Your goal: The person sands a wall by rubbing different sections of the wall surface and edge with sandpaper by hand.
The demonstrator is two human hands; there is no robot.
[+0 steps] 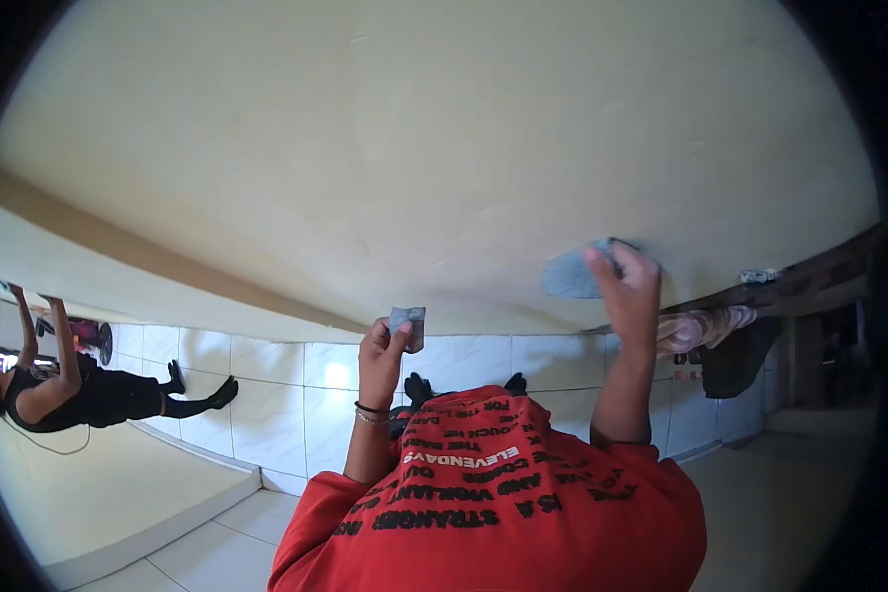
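My right hand (626, 281) is closed on a flat blue-grey piece (570, 276) that lies against the pale wall (444, 158). Its left edge is rounded, and part of it is hidden under my fingers. Lower and to the left, my left hand (381, 347) pinches a small folded grey piece (405, 318) between thumb and fingers, close to the wall's lower edge. Whether these pieces are cloth or abrasive paper I cannot tell. Dark bands circle my left wrist.
At the left, another person (79, 390) in dark clothes reaches both hands to the wall. White tiles (553, 363) cover the floor. Fabric (705, 329) and a dark cloth (740, 360) hang at the right, below a small crumpled item (760, 276) on a dark ledge.
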